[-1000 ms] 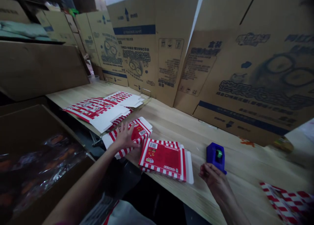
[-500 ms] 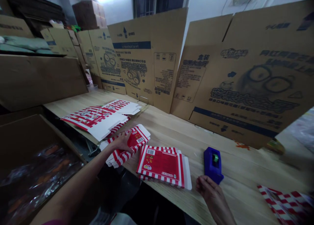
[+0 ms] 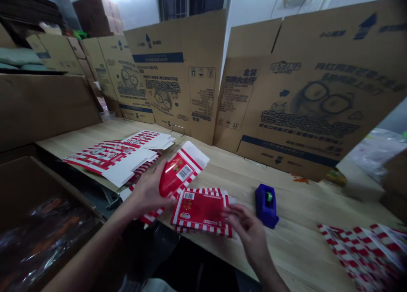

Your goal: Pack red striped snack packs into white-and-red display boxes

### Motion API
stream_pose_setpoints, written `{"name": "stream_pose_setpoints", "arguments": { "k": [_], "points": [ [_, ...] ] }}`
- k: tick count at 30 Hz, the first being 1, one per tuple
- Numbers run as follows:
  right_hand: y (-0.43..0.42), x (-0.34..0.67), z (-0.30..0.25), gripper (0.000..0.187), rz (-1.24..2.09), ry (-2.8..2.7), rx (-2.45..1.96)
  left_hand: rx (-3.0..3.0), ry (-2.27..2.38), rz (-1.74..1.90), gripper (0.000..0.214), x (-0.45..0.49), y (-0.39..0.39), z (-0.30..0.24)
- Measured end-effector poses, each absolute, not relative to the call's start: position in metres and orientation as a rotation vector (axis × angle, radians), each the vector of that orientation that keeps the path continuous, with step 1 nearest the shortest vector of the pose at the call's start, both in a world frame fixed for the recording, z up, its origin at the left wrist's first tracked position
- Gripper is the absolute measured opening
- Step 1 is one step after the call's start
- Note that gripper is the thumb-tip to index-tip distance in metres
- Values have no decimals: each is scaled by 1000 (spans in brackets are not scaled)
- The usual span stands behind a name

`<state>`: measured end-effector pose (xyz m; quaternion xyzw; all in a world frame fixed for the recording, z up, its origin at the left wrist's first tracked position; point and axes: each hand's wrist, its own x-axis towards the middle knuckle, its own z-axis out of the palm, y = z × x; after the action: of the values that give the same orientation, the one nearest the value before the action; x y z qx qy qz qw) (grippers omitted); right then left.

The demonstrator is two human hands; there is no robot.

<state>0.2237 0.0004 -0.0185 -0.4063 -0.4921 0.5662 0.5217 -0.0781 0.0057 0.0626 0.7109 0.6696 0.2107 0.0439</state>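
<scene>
My left hand (image 3: 146, 194) grips a flat red-and-white striped paperboard carton (image 3: 181, 169), raising its far end at a tilt above the table. A barcode shows on its red panel. My right hand (image 3: 248, 234) has its fingers apart and holds nothing, its fingertips at the right edge of a stack of flattened striped cartons (image 3: 199, 209). That stack lies on the wooden table (image 3: 282, 251), with its red printed panel facing up. A blue tape dispenser (image 3: 266, 206) stands just right of my right hand.
More flattened striped cartons (image 3: 111, 158) lie at the table's far left, and another heap (image 3: 359, 254) lies at the near right. Large printed cardboard box sheets (image 3: 286, 105) stand along the back. An open box holding plastic wrap (image 3: 41, 241) sits below the left edge.
My left hand has lifted the carton off the table and tilted it up. My right hand has moved left, from beside the tape dispenser to the stack's edge.
</scene>
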Motion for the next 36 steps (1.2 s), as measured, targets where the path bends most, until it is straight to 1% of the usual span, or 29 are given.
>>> {"name": "stream_pose_setpoints", "arguments": {
  "k": [2,3,6,9,10,11,14,15,16,20,24,27,28,31,32,34,36],
  "points": [
    [-6,196,-5,56,1470,-1219,-816,2192,1916,793,116,-46,-20,60],
    [-9,186,-1,59,1501,-1232,-769,2184,1850,859,117,-30,-30,54],
    [-20,179,-2,50,1505,-1235,-794,2078,1741,1009,116,5,-50,27],
    [-29,203,-18,42,1422,-1208,-944,1837,1618,1155,105,23,-56,7],
    [-31,215,-24,38,1390,-1205,-1004,1720,1553,1184,97,26,-56,2],
    [-33,226,-31,35,1360,-1202,-1062,1586,1472,1188,85,28,-55,-2],
    [-38,252,-45,30,1314,-1163,-1172,1206,1189,1112,37,37,-50,-12],
    [-40,257,-49,31,1319,-1135,-1187,1126,1117,1094,29,40,-47,-15],
    [-42,260,-51,32,1332,-1107,-1196,1079,1075,1094,28,43,-46,-19],
    [-46,263,-58,32,1384,-1067,-1190,1169,1090,1145,26,48,-48,-35],
    [-47,264,-67,28,1334,-1098,-1176,1256,1092,971,30,39,-63,-55],
    [-52,263,-78,29,1449,-1109,-1116,1288,1085,913,30,32,-66,-66],
    [-54,261,-82,29,1516,-1113,-1085,1297,1075,950,34,31,-65,-67],
    [-62,256,-88,32,1679,-1139,-1008,1242,1069,1133,65,33,-58,-69],
    [-64,255,-89,35,1697,-1140,-990,1213,1084,1174,70,34,-56,-69],
    [-67,253,-90,44,1670,-1124,-973,1173,1111,1216,72,37,-52,-71],
    [-68,253,-91,53,1555,-1105,-999,1159,1099,1219,73,38,-52,-75]
  ]
}}
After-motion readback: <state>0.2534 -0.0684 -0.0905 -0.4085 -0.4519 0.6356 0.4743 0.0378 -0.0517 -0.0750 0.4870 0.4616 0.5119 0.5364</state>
